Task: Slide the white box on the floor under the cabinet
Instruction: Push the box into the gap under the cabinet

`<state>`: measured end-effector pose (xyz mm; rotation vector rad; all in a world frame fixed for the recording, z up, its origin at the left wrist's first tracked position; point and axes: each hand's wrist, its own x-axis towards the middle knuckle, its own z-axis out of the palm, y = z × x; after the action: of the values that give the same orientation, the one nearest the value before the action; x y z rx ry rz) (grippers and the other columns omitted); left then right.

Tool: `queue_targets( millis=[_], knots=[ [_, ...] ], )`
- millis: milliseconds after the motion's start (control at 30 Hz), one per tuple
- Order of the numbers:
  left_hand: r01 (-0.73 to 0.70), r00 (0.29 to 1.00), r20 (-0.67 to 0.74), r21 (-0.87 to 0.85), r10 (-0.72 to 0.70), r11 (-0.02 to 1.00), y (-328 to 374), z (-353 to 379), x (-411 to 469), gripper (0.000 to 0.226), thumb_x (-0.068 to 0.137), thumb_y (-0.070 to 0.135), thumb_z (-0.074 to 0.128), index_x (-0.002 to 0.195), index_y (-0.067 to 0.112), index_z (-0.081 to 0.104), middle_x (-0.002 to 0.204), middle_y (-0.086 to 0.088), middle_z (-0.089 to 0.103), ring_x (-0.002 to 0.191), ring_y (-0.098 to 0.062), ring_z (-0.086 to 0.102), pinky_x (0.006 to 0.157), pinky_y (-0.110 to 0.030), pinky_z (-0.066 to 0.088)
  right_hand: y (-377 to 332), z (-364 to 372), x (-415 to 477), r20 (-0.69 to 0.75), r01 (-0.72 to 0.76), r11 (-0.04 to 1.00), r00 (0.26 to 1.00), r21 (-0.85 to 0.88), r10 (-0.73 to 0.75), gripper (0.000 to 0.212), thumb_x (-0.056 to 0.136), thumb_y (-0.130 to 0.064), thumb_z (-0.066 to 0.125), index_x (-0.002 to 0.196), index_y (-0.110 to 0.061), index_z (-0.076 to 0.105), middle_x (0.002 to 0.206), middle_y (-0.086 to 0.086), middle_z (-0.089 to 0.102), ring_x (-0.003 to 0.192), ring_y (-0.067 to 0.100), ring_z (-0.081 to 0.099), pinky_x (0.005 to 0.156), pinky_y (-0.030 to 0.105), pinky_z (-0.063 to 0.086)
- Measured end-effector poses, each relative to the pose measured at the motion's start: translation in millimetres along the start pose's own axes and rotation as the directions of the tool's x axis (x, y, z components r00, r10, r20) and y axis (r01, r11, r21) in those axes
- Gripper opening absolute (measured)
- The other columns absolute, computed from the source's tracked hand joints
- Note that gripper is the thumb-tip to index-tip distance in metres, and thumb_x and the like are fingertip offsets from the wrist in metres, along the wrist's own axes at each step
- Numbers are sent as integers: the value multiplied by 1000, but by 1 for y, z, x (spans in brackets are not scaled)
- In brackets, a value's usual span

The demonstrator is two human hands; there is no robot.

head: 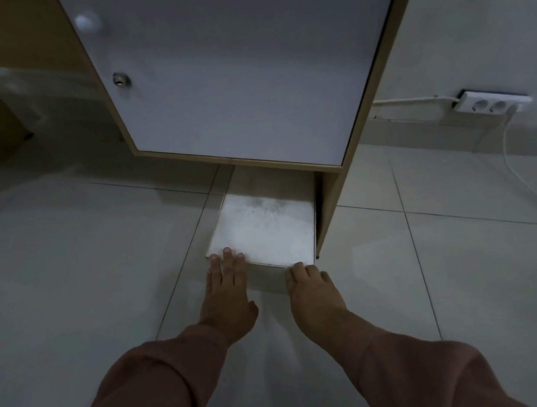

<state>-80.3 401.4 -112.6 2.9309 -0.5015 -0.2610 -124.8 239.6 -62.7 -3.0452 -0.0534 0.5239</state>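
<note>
The white box (pixel 264 231) is on the tiled floor (pixel 81 250), lined up with the gap beneath the cabinet (pixel 234 77), and its far end looks to be just going in under the cabinet's bottom edge, though how deep it reaches is hidden in the shadow there. Most of its dusty top is out in the open, so I'd call the slide begun but well short of done. The left hand (pixel 226 296) lies flat and open, fingers stretched forward over the near left corner of the lid, pressing rather than gripping. The right hand (pixel 313 296) is open too, its fingers (pixel 299 270) bent against the near right edge; it has hold of nothing, just pushing contact. The box's right side runs close beside the cabinet's wooden side panel (pixel 327 211), so that's the tight spot. What's left: push it straight forward until the near face clears the cabinet front.
</note>
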Motion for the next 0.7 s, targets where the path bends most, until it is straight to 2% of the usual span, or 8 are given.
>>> queue_targets(
  millis=[100,233,333,433,500,600,700],
  knots=[
    [-15,1000,-8,-53,15,998,1,-2,6,97,76,30,61,153,4,8,161,-23,-1,147,-44,-7,118,-45,-2,1,-1,5,16,-32,999,999,-17,32,56,90,-7,41,144,-1,30,144,19,34,128,36,38,110,45,35],
    [-12,999,31,-51,14,999,5,-8,13,94,82,33,55,153,8,-2,161,-20,-12,147,-42,-15,121,-46,-2,2,-3,12,18,-51,999,999,-10,51,64,89,-7,42,149,-2,21,145,21,33,132,39,34,114,47,29],
    [-16,997,71,-44,19,999,7,-13,18,94,85,35,53,153,9,-7,160,-20,-17,146,-42,-19,121,-46,-4,1,-5,15,38,-88,996,995,-19,89,66,91,-7,39,150,3,12,150,25,26,138,42,27,117,48,23],
    [-26,994,102,-42,31,999,7,-15,23,95,85,36,52,153,10,-10,160,-17,-21,145,-41,-22,121,-46,-4,2,-5,20,46,-118,993,992,-14,119,65,91,-7,38,149,7,12,150,25,24,138,43,26,117,47,23],
    [-45,994,95,-82,53,996,5,-16,26,95,84,35,54,154,13,-7,161,-13,-21,146,-39,-21,121,-44,-2,4,-4,22,52,-132,991,990,9,132,64,90,-6,39,148,8,15,150,25,23,139,43,25,117,46,24],
    [-69,993,81,-172,83,983,-1,-17,28,94,81,30,58,155,17,2,163,-7,-10,148,-33,-17,122,-42,4,10,-3,26,77,-146,988,987,45,142,65,90,-3,39,149,8,12,154,23,16,144,42,17,120,47,19],
    [-77,990,99,-201,98,977,-6,-19,32,93,80,27,58,155,16,5,164,-5,-4,149,-31,-15,123,-43,11,15,0,28,45,-153,983,988,98,149,64,89,-2,39,148,9,16,152,22,18,143,41,19,120,46,22]
  ],
)
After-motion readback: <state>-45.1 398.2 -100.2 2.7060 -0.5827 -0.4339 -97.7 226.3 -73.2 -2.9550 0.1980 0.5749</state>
